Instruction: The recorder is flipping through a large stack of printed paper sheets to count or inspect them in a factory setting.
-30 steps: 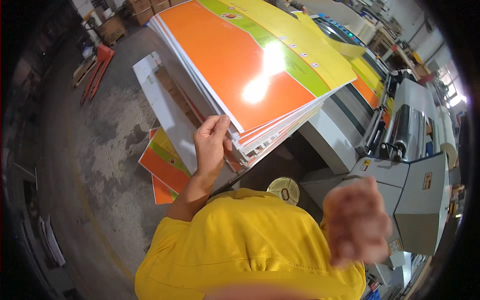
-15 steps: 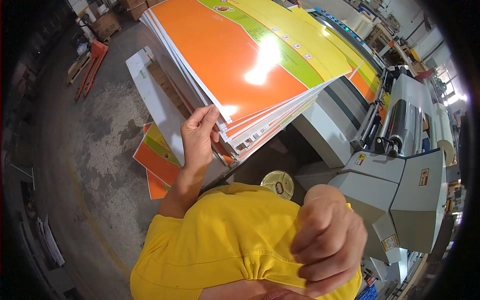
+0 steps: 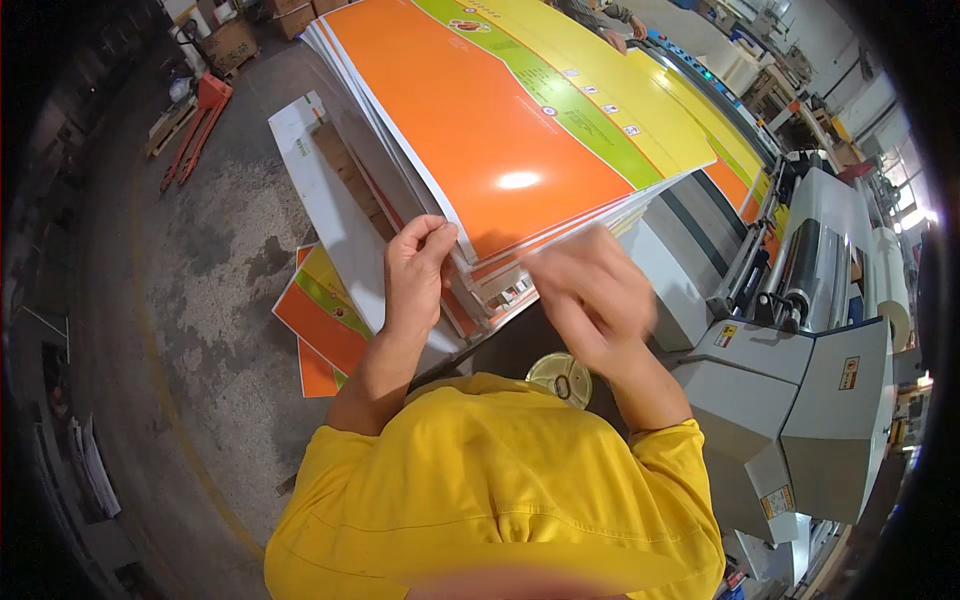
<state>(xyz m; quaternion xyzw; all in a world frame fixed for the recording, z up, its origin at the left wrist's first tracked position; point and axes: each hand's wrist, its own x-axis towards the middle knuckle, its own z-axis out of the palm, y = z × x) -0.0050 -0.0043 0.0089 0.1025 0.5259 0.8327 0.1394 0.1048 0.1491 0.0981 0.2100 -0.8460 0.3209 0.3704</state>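
Handling of printed sheets, viewed from above. The machine (image 3: 790, 400), largest in view, occupies the right side. The stack (image 3: 520, 140) stands at centre, extending from near to far, its layers fanned unevenly at the near end. Uppermost on it lies the top sheet (image 3: 440, 95), glossy, orange at left, yellow at right, a green band between. Loose sheets (image 3: 325, 305) of similar colours lie low at left. A round tub (image 3: 561, 380) sits below the near end. Right hand (image 3: 592, 295): blurred, at the stack's near edge; whether its fingers hold anything cannot be told. Left hand (image 3: 420, 270): narrow, thumb and fingers pinching the top sheet close to its near left corner. A co-worker's hand (image 3: 616, 42) appears at the far side, beside the yellow area.

Note on technique (judgement): the pinch is best kept light and close to the margin, since a hard grip may crease glossy stock. The right hand works best along the near edge, fingers flat, separating one layer only, with both near corners level so the sheet does not buckle.
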